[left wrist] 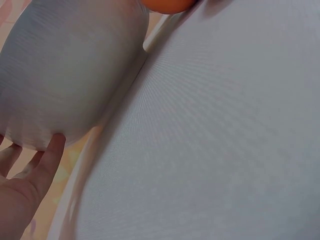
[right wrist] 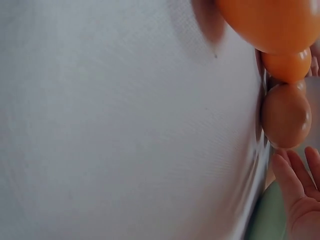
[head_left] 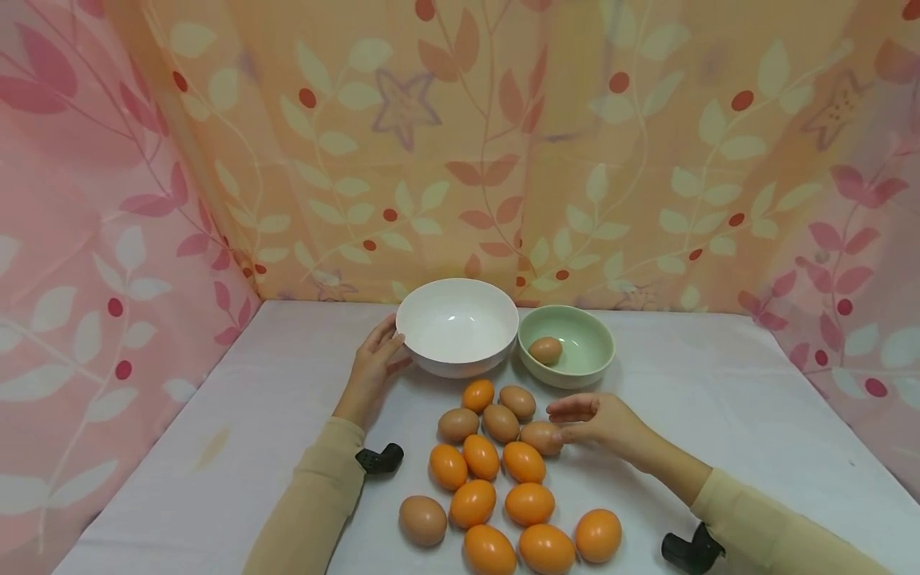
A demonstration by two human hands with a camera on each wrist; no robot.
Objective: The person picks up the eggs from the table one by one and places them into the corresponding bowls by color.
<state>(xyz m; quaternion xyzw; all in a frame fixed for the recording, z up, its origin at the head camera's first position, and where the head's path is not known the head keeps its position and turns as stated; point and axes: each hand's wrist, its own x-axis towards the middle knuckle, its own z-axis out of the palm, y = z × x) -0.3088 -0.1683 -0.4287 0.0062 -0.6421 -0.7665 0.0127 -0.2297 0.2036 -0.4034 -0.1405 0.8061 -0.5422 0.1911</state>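
The flowered cloth (head_left: 575, 160) runs out of view at the top, and the white table (head_left: 237, 415) is cut off below. Before the cloth stands the white bowl (head_left: 460, 327), with the smaller green bowl (head_left: 589, 339) just beside it. The left hand (head_left: 371, 363) rests against the white bowl's outer side, fingers apart from the thumb, some partly hidden behind the bowl. The right hand (head_left: 611, 423) has its thumb spread from its fingers, the thumb tip at a brown egg (head_left: 537, 438); whether it touches, I cannot tell. Nearby lie nine orange eggs (head_left: 524, 462) and four more brown ones (head_left: 422, 521); another brown egg (head_left: 545, 350) sits inside the green bowl
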